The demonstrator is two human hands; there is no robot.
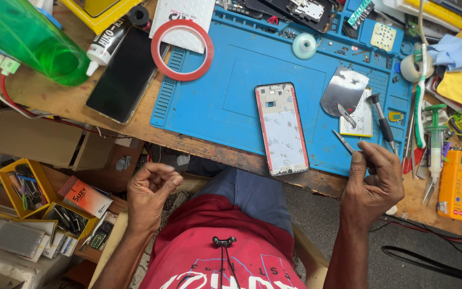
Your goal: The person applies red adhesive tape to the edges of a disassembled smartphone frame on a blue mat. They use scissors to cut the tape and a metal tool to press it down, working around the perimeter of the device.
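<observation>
Right hand (372,179) curled shut on thin metal tweezers (343,142), tips poking out up-left of the knuckles. Left hand (151,192) held over the lap, fingertips pinched together; whether anything sits between them, cannot tell. Phone frame (282,128) with red edge lies face up on blue work mat (215,96), left of the right hand, apart from both. Screwdriver (382,120) just above the right hand.

Worn wooden workbench (54,93), seen from above, even light.
Bench top scuffed, brown, front edge chipped. Open cardboard box (33,140) under its left side. Lower left: wooden shelf (84,184) crowded with small yellow bins (6,174). Grey concrete floor (322,214) lower right, black cable (434,262) across it.
</observation>
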